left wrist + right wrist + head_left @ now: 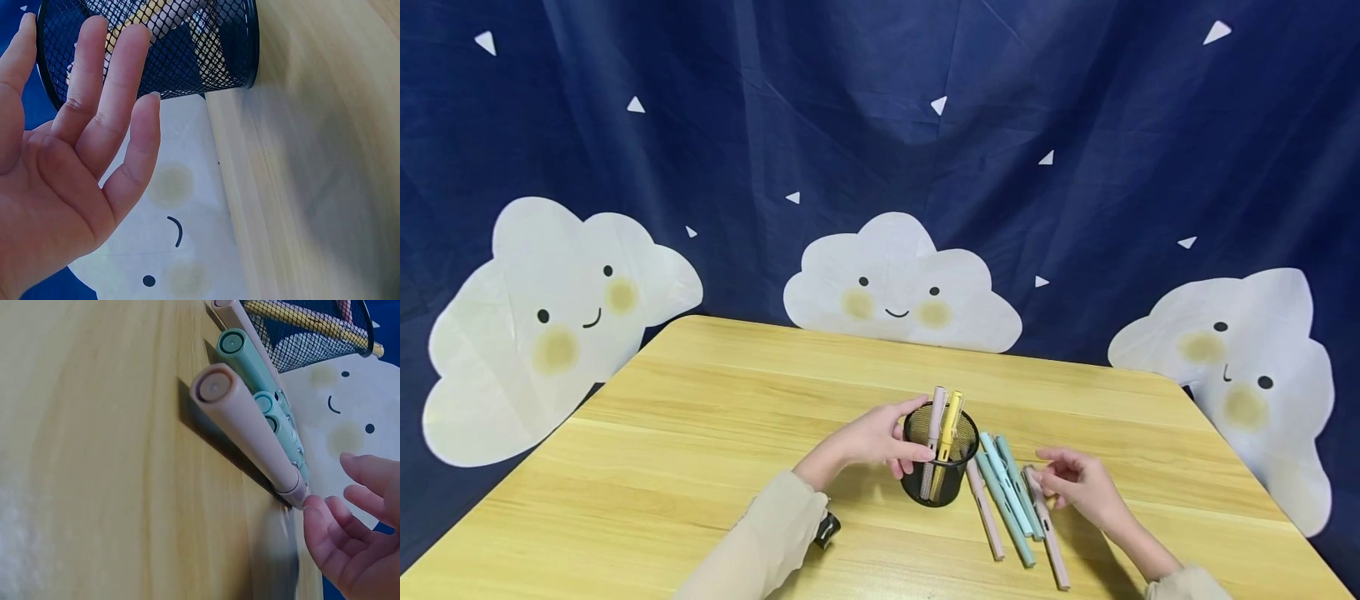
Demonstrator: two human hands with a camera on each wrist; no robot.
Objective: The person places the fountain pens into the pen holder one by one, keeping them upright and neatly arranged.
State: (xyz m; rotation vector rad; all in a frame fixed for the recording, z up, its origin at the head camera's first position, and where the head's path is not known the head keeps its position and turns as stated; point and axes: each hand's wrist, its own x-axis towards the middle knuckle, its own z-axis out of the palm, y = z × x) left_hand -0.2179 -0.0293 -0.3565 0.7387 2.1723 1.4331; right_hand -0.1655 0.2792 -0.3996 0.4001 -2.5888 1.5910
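My left hand (880,442) holds a black mesh pen holder (951,487) from its left side, thumb on the near rim and index finger at the far rim. In the left wrist view its other fingers lie against the mesh (187,62). A pale pink pen (937,414) and a yellow pen (952,421) stand in the holder. My right hand (1078,483) is over the upper end of the rightmost pink pen (1055,546), thumb and fingers apart. In the right wrist view its fingertips (312,509) come right up to that pen's far end.
Left of that pen lie a light blue pen (1009,483), teal pens (1011,533) and another pink pen (987,517), close together beside the holder. All are on a wooden table (700,417). A dark blue curtain (865,100) with white clouds hangs behind the table's far edge.
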